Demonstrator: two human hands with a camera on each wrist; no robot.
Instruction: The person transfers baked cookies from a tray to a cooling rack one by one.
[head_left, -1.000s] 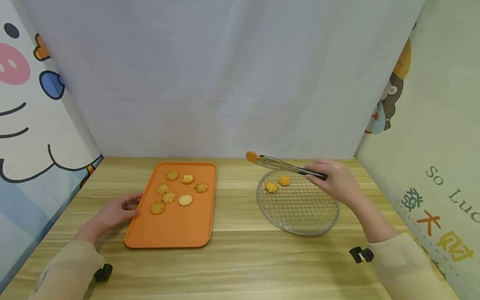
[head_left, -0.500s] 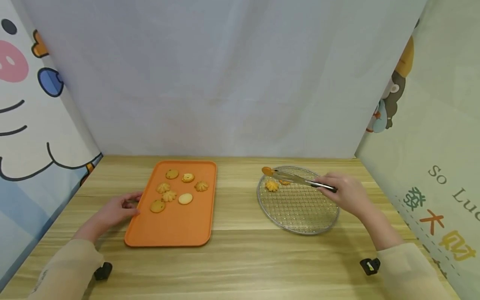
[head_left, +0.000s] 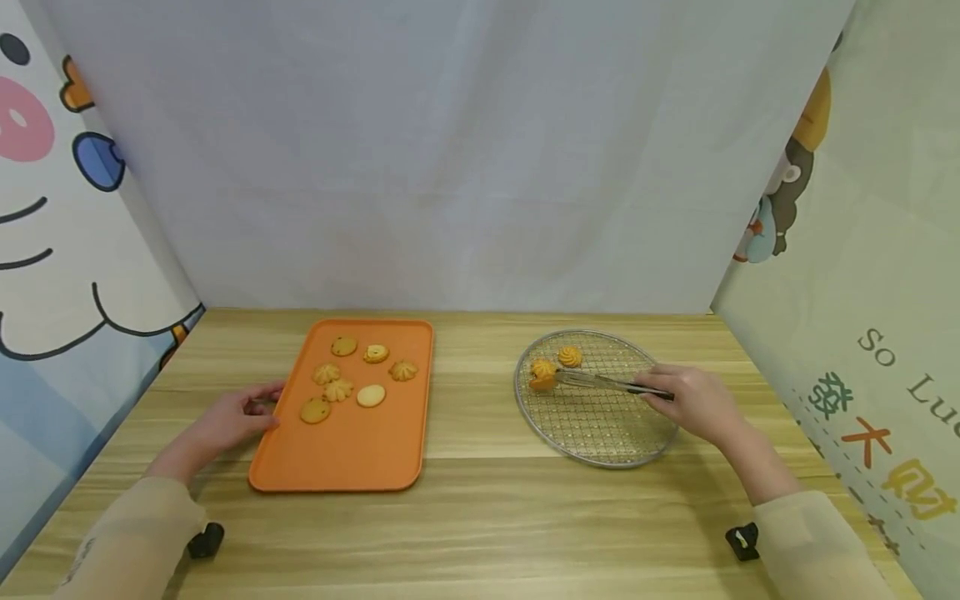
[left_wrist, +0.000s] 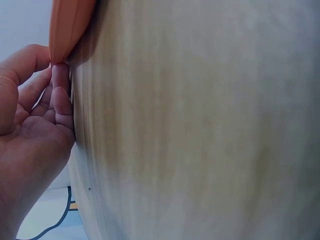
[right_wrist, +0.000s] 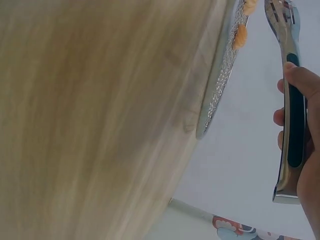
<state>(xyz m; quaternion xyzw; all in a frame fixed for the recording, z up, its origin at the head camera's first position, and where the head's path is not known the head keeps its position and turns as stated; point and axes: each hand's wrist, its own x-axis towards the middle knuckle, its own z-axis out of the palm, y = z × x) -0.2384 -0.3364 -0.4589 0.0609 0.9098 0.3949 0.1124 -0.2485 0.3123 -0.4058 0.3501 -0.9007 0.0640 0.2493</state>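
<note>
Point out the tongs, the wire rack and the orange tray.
tongs (head_left: 600, 382), head view, middle of the metal arms
wire rack (head_left: 600, 429), head view, bare mesh
orange tray (head_left: 352, 454), head view, bare floor

tray (head_left: 352, 450) left on table (head_left: 480, 525) | rack (head_left: 600, 429) right | cookies (head_left: 348, 379) on tray | tongs (head_left: 600, 382) over rack
</note>
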